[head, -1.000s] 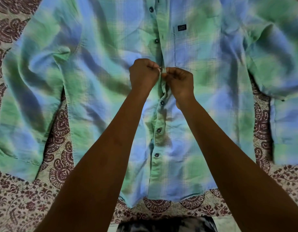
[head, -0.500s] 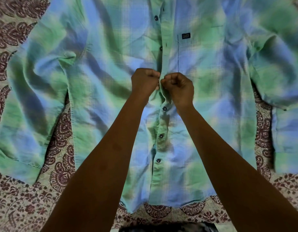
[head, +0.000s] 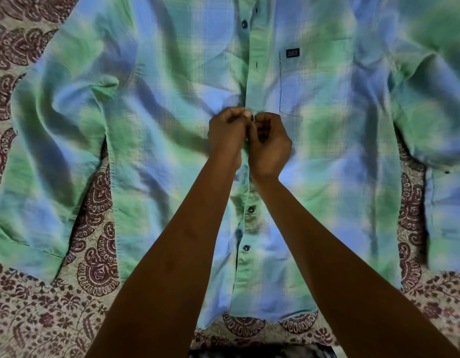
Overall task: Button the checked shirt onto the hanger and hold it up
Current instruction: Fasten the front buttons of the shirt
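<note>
Nearest, the hem of the checked shirt [head: 156, 120] lies on a paisley-print bedspread [head: 42, 316], spread flat with its front up, likely so the placket stays lined up for buttoning. Two lower buttons [head: 250, 209] look fastened. Farther up, the left hand [head: 227, 134] and right hand [head: 271, 143] meet at mid-placket, fingers curled, each pinching a shirt edge around a button [head: 252, 117]. Beyond them sit an empty buttonhole [head: 256, 64] and the chest pocket [head: 316, 78]. No hanger is visible.

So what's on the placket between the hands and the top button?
In the head view, between the hands and the top button, the placket shows only one empty buttonhole.
</note>
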The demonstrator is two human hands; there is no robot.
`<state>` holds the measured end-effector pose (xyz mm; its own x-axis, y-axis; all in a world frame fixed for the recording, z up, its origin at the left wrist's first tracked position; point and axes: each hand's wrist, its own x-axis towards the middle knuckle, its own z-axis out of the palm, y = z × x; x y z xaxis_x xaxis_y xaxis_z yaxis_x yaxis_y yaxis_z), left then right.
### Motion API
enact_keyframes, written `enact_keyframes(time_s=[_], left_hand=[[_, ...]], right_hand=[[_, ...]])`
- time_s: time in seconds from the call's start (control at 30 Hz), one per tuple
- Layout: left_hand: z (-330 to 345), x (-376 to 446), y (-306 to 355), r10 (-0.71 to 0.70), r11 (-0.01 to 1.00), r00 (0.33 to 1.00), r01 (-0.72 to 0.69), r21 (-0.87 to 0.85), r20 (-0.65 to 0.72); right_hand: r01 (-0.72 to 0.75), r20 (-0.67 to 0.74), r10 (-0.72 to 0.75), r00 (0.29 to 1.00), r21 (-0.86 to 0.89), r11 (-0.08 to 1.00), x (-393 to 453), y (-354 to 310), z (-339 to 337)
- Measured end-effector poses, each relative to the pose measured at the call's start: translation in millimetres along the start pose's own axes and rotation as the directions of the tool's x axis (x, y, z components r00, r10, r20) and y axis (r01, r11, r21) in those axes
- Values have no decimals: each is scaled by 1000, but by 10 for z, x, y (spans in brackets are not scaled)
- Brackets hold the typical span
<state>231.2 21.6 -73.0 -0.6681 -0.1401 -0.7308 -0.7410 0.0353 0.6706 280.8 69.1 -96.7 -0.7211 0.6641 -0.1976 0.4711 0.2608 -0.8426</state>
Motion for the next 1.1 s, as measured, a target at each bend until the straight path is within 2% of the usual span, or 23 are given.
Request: enact_keyframes(time_s=[0.17,0.3,0.43,0.5,0.57,0.67,0.8,0.87,0.9,1.0,1.07,1.1], left_hand=[[30,-33,32,-5,995,1000,5,-95,-2],[45,-29,19,17,999,1000,-18,-40,-12],[40,-40,-18,115,988,993,-114,100,1],[20,-29,-23,177,968,984,-174,183,-1],[-4,-17,-22,240,939,971,-234,251,9],[-26,-18,-33,352,868,936,-335,366,21],[-25,-30,-45,501,675,862,-443,590,75],[-39,14,-6,526,566,842,-455,688,125],[-62,47,29,526,551,841,-452,701,129],[-111,136,183,550,632,827,-501,592,113],[-113,193,293,565,681,821,-519,517,81],[-97,227,351,550,710,833,-505,490,62]], right_hand=[[-15,9,15,1000,26,1000,0,5,-32],[-86,53,79,995,138,987,4,-3,-98],[-194,91,179,980,197,961,69,-33,-166],[-299,178,265,948,206,932,178,-18,-181],[-435,308,354,883,250,865,306,-14,-216],[-521,458,366,810,276,808,420,-33,-277],[-476,502,316,805,228,849,441,-22,-325],[-419,490,290,822,174,891,462,-23,-339],[-395,473,284,834,154,906,477,-26,-336],[-293,333,226,915,167,941,560,-101,-318],[-114,227,91,970,91,989,615,-182,-289],[-21,217,14,976,31,999,649,-247,-269]])
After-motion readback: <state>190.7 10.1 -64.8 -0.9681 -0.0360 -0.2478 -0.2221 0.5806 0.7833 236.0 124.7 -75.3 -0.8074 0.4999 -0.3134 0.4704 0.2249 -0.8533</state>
